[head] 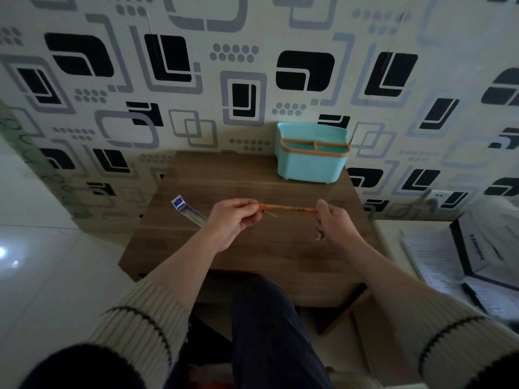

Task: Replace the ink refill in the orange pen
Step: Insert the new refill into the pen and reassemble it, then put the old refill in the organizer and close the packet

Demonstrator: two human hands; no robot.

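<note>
The orange pen (289, 207) is held level above the small wooden table (252, 248), stretched between both hands. My left hand (234, 223) pinches its left end with thumb and fingers. My right hand (335, 223) grips its right end. A thin pale piece (270, 213), perhaps a refill tip, pokes out below the pen beside my left fingers. A clear refill packet (187, 210) with a blue label lies flat on the table to the left of my left hand, partly hidden behind it.
A turquoise desk organiser (311, 164) with an orange rim stands at the table's back right, against the patterned wall. Papers and a box (474, 254) lie on a surface to the right. My legs are under the table's near edge.
</note>
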